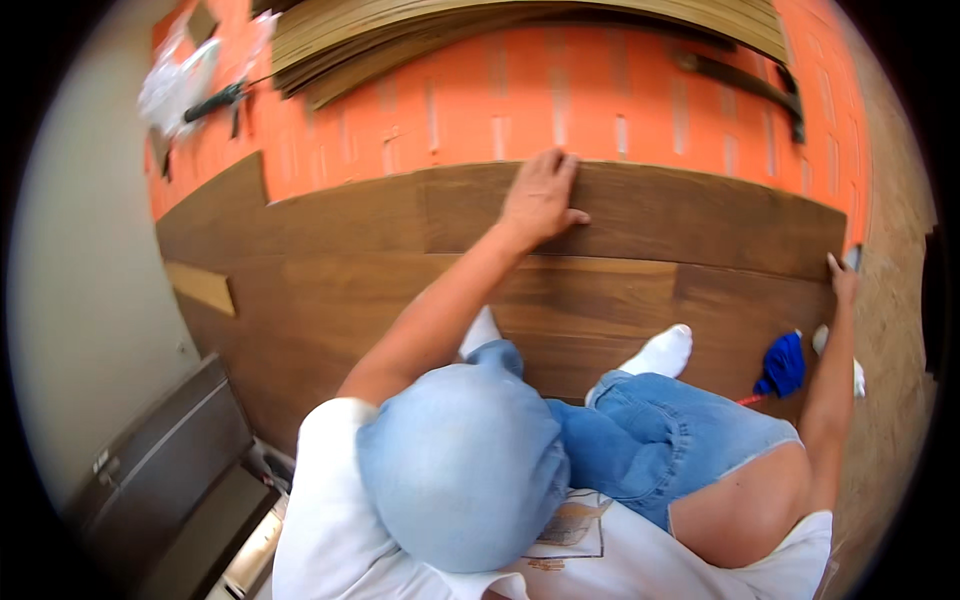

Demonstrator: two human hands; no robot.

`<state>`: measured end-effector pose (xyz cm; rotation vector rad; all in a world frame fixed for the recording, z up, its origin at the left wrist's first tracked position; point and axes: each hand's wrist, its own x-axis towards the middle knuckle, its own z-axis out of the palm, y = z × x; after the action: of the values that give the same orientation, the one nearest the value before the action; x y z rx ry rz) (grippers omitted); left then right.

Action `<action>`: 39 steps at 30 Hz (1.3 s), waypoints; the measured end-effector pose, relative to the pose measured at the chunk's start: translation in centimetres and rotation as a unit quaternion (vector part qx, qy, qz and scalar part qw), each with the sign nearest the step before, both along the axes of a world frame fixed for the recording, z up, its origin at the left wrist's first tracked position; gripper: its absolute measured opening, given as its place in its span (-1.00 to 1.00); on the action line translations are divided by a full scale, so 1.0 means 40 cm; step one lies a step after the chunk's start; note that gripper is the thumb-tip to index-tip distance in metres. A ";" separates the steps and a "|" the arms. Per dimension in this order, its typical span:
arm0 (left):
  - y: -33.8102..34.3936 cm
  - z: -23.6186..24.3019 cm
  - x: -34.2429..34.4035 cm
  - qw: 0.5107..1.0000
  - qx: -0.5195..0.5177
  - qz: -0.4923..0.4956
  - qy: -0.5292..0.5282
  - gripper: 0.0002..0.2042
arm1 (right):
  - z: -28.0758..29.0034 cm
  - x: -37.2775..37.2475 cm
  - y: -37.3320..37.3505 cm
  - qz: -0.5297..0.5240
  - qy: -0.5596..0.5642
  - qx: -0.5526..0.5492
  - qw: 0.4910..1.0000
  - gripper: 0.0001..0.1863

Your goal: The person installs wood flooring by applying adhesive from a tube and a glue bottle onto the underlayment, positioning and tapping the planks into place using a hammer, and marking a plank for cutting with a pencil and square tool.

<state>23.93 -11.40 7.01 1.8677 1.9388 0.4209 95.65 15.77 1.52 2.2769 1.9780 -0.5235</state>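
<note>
My left hand (pixel 542 195) lies open on a dark brown wood plank (pixel 700 215), fingertips at its far edge on the orange underlayment (pixel 480 110). My right hand (pixel 843 275) grips the same plank's right end, beside a small grey item (pixel 852 257) too small to make out. Closer to me, more planks (pixel 350 310) lie under my socked feet. A blue cloth item (pixel 780 365) with a red strip beside it rests near my right forearm, partly next to a white item. At the left, a short lighter wood piece (pixel 200 285) lies on the planks.
Stacked boards (pixel 510 20) cross the far side, with a dark long bar (pixel 740 80) near them. A plastic bag (pixel 175 90) and green-handled tool (pixel 210 105) sit at upper left. A pale wall (pixel 90 230) and dark metal case (pixel 170 440) are left; bare subfloor (pixel 890 200) shows right.
</note>
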 end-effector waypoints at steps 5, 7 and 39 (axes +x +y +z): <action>0.021 -0.014 0.020 1.000 -0.021 -0.019 0.008 -0.10 | 0.042 -0.110 -0.080 -0.021 0.007 0.093 0.995 -0.44; 0.027 0.002 0.026 0.999 -0.037 -0.014 0.017 -0.09 | 0.078 -0.165 -0.087 -0.047 -0.071 0.073 0.994 -0.43; 0.022 -0.002 0.029 0.999 -0.039 0.008 0.024 0.02 | 0.305 -0.828 0.087 -0.128 0.671 -0.005 0.730 -0.67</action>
<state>25.10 -10.50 6.94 1.8291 1.9735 0.3047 62.55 19.24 13.71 2.2606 1.7801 -2.7981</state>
